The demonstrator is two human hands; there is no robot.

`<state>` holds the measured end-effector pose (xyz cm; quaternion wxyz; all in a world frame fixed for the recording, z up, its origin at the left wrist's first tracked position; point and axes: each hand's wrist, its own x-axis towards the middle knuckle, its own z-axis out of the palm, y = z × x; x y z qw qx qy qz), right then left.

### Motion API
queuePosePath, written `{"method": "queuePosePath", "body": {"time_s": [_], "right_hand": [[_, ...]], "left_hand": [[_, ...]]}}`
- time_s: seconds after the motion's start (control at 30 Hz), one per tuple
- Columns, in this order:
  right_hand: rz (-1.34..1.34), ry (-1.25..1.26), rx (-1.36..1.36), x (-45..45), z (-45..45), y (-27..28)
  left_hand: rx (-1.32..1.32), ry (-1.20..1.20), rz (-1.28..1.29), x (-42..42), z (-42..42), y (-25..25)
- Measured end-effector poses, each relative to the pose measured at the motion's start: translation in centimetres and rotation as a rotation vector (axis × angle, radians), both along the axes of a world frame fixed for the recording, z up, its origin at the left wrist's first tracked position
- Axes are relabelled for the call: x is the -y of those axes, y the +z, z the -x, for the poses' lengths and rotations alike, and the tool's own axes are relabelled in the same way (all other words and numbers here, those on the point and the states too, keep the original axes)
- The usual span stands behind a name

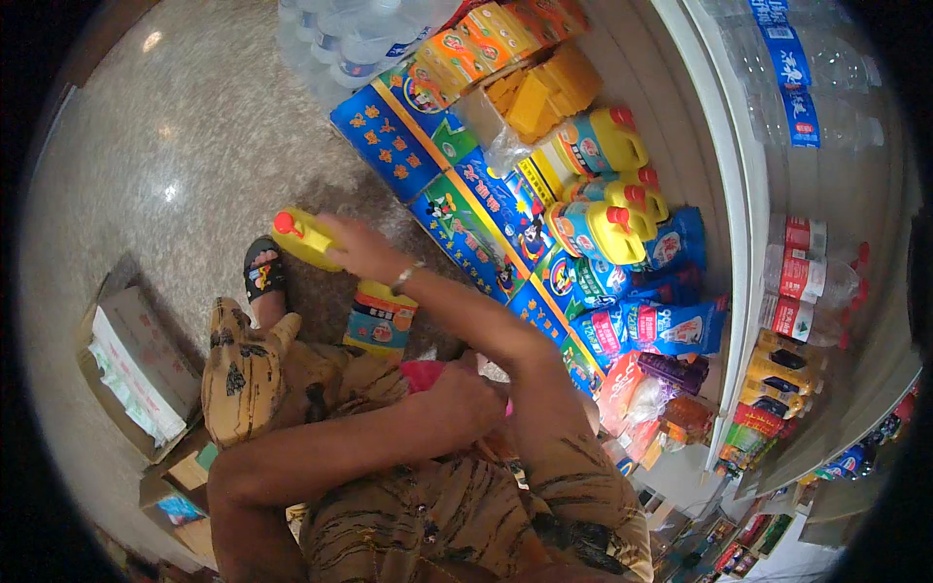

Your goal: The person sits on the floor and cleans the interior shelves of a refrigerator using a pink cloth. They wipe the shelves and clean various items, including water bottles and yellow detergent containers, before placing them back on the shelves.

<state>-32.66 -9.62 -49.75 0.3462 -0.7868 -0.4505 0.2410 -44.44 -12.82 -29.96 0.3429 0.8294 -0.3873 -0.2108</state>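
My right hand (pixel 367 248), a bracelet on its wrist, is on a yellow plastic jug (pixel 310 244) with a red cap, low over the floor by my sandalled foot (pixel 264 273). Motion blurs the fingers, and the jug's label side is turned away. Close to my lap, my left hand (pixel 463 397) is closed around a pink cloth (pixel 423 375), which shows on both sides of the fist. My right forearm reaches out beyond the left hand. Below the right wrist, a second yellow jug (pixel 379 317) with a blue and orange label stands on the floor, partly hidden by my leg.
Blue printed cartons (pixel 474 211) carry yellow jugs (pixel 601 226), blue detergent bags (pixel 656 324) and yellow soap bars (pixel 543 102). Wrapped water bottles (pixel 357 40) stand behind. Shelving with bottles (pixel 798 277) rises at right. An open cardboard box (pixel 138 357) sits at left.
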Motion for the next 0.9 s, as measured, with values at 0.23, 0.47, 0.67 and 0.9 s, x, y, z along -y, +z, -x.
{"method": "queuePosePath", "body": {"time_s": [0.23,0.47,0.67,0.9], "right_hand": [[0.326,-0.393,0.870,20.0,-13.7,11.3],[0.812,-0.657,0.883,37.1,-15.8,12.7],[0.768,-0.615,0.382,33.7,-10.2,12.9],[0.291,-0.619,-0.351,33.2,-2.4,15.7]], "left_hand": [[0.210,0.136,-0.022,1.1,0.8,-0.1],[0.317,0.151,-0.017,0.7,1.6,-1.1],[0.165,0.119,-0.053,-0.5,2.6,-1.0],[0.088,0.047,-0.057,-0.9,3.2,-1.1]]}}
